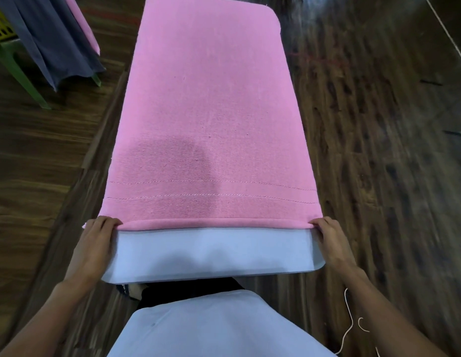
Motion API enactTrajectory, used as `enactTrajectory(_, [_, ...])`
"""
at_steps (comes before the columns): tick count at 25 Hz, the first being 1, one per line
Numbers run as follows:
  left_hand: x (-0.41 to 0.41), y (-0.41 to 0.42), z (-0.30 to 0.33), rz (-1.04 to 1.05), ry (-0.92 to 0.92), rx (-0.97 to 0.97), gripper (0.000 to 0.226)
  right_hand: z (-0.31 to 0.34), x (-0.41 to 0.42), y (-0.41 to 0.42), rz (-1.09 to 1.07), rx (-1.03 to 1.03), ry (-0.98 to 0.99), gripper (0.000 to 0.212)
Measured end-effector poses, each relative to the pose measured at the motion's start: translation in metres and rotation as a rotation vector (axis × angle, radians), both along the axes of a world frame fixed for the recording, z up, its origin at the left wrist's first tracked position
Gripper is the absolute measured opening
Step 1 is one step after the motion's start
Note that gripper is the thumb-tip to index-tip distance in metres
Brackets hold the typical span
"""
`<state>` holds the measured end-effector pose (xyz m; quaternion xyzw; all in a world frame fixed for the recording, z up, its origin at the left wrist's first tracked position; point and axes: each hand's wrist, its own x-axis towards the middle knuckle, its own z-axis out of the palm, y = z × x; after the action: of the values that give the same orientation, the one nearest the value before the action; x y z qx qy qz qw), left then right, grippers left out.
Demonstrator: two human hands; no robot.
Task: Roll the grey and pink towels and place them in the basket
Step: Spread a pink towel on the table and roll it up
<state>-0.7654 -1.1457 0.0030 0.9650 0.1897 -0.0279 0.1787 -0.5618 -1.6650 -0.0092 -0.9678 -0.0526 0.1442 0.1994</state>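
At top left, yellow basket (0, 24) beside grey towel (43, 42)

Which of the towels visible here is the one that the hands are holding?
It is the pink towel spread flat on the white padded board. The left hand and right hand grip its near edge. The grey towel hangs untouched at the far left.
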Motion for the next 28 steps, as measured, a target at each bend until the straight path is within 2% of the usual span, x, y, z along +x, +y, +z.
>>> enactTrajectory(4, [0.01, 0.027, 0.01, -0.14, 0.098, -0.104, 0.032, 0.017, 0.021, -0.006, 0.203, -0.047, 0.032, 0.02])
enactTrajectory(7, [0.031, 0.035, 0.017, 0.019, 0.087, -0.294, 0.022, 0.026, 0.036, 0.005, 0.061, 0.035, 0.052, 0.013])
enactTrajectory(9, [0.041, 0.033, 0.018, 0.0, 0.009, -0.222, 0.018, 0.024, 0.042, 0.013, -0.046, 0.039, 0.012, 0.012])
enactTrajectory(11, [0.04, 0.031, 0.015, -0.03, -0.029, -0.066, 0.012, 0.018, 0.039, 0.016, -0.037, -0.061, -0.087, 0.007])
enactTrajectory(14, [0.022, 0.019, 0.002, 0.003, -0.051, 0.122, 0.017, 0.009, 0.02, 0.014, 0.023, -0.185, -0.239, 0.015])
enactTrajectory(19, [0.007, -0.007, -0.006, 0.057, -0.089, 0.062, 0.034, 0.002, 0.0, 0.017, 0.017, -0.036, -0.207, 0.029])
enactTrajectory(23, [0.02, -0.004, 0.002, 0.159, -0.047, -0.06, 0.029, -0.002, 0.01, 0.019, -0.124, 0.092, -0.093, 0.017])
enactTrajectory(25, [0.017, -0.001, 0.002, 0.094, -0.04, 0.014, 0.033, -0.002, 0.013, 0.015, -0.123, 0.08, -0.07, 0.016])
enactTrajectory(28, [0.011, 0.011, 0.003, 0.024, 0.007, 0.029, 0.034, 0.005, 0.022, 0.003, 0.031, -0.009, -0.068, 0.023])
